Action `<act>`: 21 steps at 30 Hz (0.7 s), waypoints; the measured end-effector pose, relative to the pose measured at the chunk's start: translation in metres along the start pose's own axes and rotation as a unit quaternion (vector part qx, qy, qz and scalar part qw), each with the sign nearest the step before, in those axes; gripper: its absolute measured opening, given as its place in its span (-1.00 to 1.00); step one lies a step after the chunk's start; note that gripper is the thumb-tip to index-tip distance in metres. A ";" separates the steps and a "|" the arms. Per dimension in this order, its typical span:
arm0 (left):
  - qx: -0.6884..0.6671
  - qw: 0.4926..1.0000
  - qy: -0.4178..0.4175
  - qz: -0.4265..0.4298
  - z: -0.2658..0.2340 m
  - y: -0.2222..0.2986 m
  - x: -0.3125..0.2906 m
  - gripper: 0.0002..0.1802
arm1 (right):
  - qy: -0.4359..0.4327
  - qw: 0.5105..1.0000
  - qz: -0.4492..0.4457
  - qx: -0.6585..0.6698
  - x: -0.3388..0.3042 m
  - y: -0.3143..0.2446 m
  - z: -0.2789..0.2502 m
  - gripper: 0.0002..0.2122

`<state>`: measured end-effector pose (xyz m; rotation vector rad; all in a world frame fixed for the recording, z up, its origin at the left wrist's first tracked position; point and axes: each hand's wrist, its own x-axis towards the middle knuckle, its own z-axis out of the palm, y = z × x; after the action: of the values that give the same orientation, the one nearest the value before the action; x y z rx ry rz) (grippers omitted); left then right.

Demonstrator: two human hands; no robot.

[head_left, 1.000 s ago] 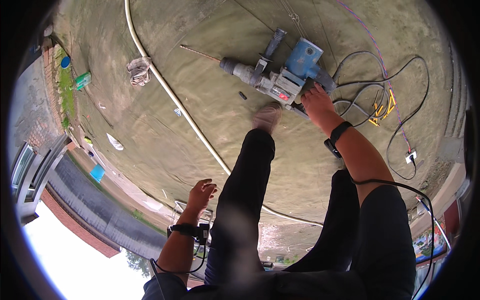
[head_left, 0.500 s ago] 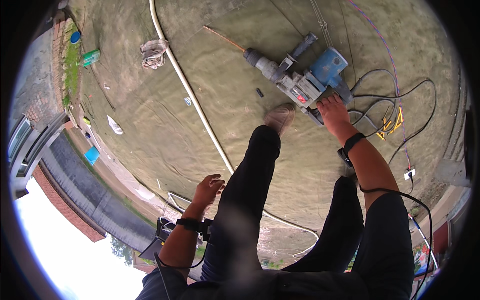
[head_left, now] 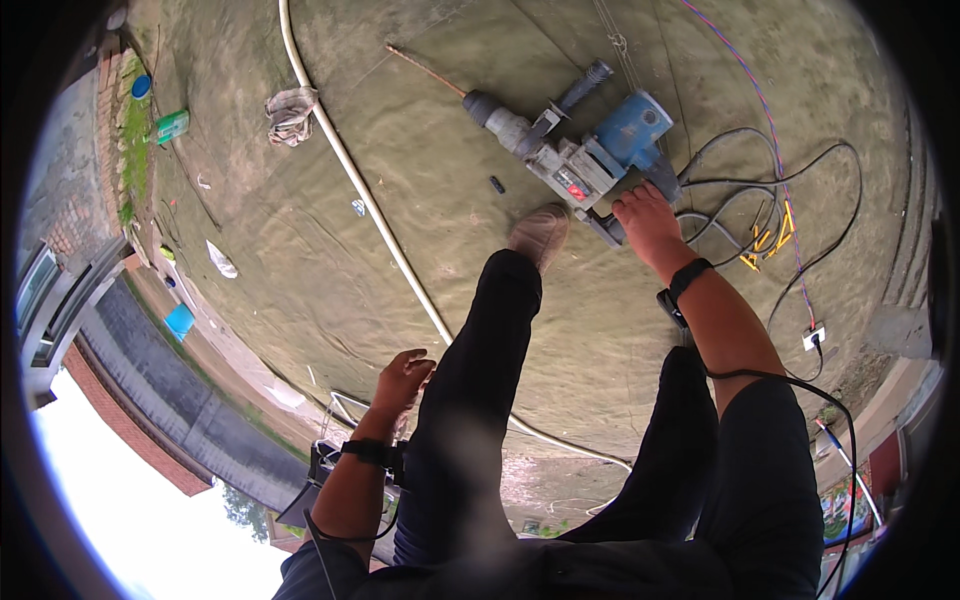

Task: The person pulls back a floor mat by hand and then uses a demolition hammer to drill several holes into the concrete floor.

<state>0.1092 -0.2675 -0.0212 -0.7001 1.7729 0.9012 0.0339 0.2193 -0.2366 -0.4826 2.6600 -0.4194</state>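
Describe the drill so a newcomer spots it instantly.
Start at the long pale pipe crossing the ground. To its right, at the right hand, lies the drill. Its blue block and long thin bit distinguish it from the black cable beside it.

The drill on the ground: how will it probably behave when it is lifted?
The drill is probably heavy, given its bulky, metal-looking body. Its bit looks straight and long, so likely stiff. The black cable lies in loose loops and may trail flexibly.
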 end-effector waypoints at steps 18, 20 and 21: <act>-0.121 0.990 0.007 -0.079 0.005 0.019 -0.008 -0.52 | -0.001 0.999 0.036 0.019 0.001 -0.013 0.014 -0.88; -0.126 0.989 0.006 -0.081 0.006 0.021 -0.009 -0.52 | -0.011 0.999 0.033 0.000 0.003 -0.016 0.013 -0.89; -0.129 0.988 0.006 -0.080 0.005 0.022 -0.011 -0.52 | -0.015 0.999 0.033 -0.010 0.005 -0.018 0.009 -0.88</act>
<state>0.0980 -0.2509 -0.0065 -1.0017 1.5987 1.0271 0.0384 0.1996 -0.2393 -0.4021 2.6457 -0.3622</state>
